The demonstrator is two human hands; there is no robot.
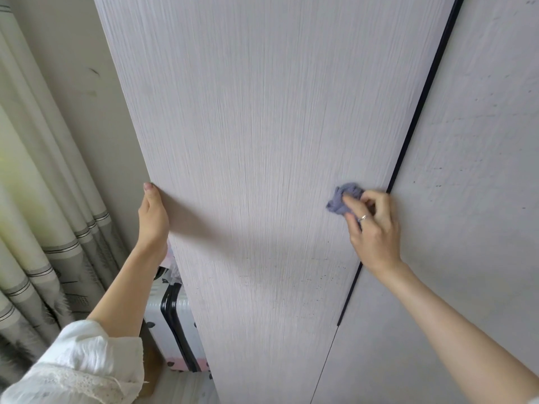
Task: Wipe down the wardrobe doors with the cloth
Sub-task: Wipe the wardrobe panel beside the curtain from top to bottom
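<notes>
A pale wood-grain wardrobe door (262, 126) fills the middle of the view, swung open toward me. My right hand (374, 228) grips a crumpled blue-grey cloth (342, 199) and presses it on the door near its right edge, beside the dark handle strip (420, 112). My left hand (153, 217) holds the door's left edge, thumb on the front face, fingers hidden behind it. A second grey door (472, 185) lies to the right.
Striped pale curtains (43, 214) hang at the left against a beige wall (84, 83). A white suitcase with black trim (175, 325) stands low behind the open door. Dark specks dot the lower door and the right door.
</notes>
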